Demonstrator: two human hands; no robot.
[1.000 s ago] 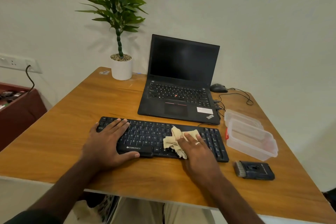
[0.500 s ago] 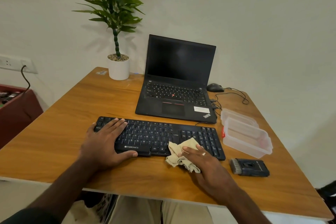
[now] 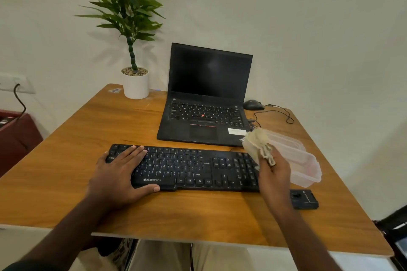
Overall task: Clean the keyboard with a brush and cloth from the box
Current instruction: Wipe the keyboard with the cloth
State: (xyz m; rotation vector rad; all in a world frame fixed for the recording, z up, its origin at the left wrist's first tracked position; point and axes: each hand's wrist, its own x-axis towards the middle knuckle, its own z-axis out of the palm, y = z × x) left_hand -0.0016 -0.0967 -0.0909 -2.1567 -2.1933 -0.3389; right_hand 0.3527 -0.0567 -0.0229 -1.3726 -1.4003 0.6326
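**Cloth lifted off the black keyboard**

Near the desk's [image 3: 66, 160] front edge lies the black keyboard [image 3: 193, 167], white-lettered, its long axis running left to right. Flat and relaxed, the left hand [image 3: 119, 174] presses its left end. Above the right end, the right hand [image 3: 274, 171] grips a crumpled beige cloth [image 3: 256, 142] beside the clear box [image 3: 304, 160].
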